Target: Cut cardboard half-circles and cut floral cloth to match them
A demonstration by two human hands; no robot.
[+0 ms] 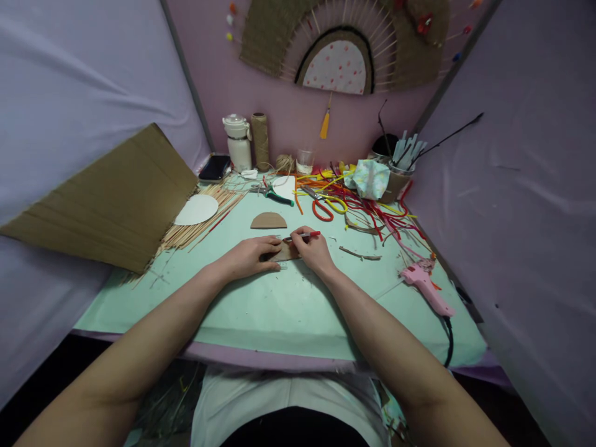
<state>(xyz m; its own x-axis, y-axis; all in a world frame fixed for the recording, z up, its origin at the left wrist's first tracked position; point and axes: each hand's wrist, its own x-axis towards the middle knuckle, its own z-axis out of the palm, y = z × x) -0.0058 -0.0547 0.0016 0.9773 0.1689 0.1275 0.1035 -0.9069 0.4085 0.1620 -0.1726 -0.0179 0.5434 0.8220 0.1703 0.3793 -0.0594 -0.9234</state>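
Observation:
My left hand (254, 256) rests on the table and steadies a small brown piece of cardboard (287, 252), its fingers along the far edge and its thumb at the near side. In my right hand (313, 249) is a red pen (311, 234), gripped near its front end, with the tip over the cardboard. Part of the cardboard is hidden under both hands. Just beyond them lies a half-round piece of cardboard (269, 220), flat side towards me.
At the left leans a large cardboard sheet (107, 198) by thin sticks (205, 226) and a white oval (198, 210). Green-handled pliers (279, 197), scissors (322, 210) and coloured pipe cleaners (367, 214) lie behind. A twig (359, 254) and pink glue gun (426, 288) lie right.

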